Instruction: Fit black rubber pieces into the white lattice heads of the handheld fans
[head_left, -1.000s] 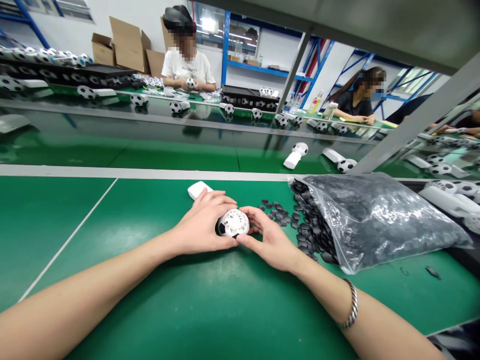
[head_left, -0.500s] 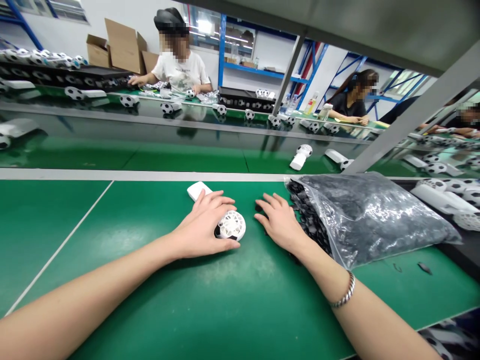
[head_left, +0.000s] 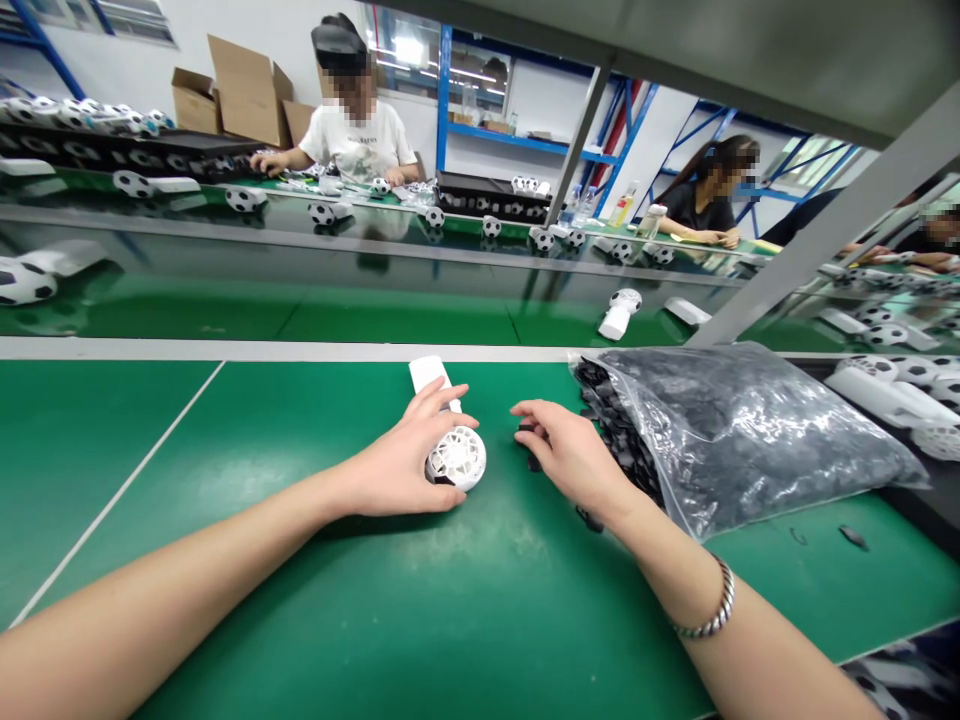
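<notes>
My left hand [head_left: 401, 455] is wrapped around the round head of a soccer-ball handheld fan [head_left: 457, 458]. The fan's white slotted grille faces up, and its flat white handle [head_left: 427, 373] points away from me, partly behind my fingers. To the right, my right hand [head_left: 566, 445] pinches a small black plastic piece [head_left: 523, 432] between thumb and fingers. Another bit of black shows just below the fingertips. Close beside this hand lies an open clear plastic bag [head_left: 757, 440], with many small black pieces [head_left: 626, 430] at its mouth.
Beyond the pale table edge [head_left: 300, 350], a green conveyor carries several soccer-ball fans, one nearby [head_left: 621, 313]. A slanted grey post [head_left: 810, 225] rises at right, beside a black tray of fans [head_left: 892, 395]. Loose black bits [head_left: 853, 537] lie near the bag. Co-workers sit opposite.
The fan has turned under my left hand, so its handle points more directly away from me. My right-hand fingers have drawn together on the black piece. Fans on the conveyor have shifted.
</notes>
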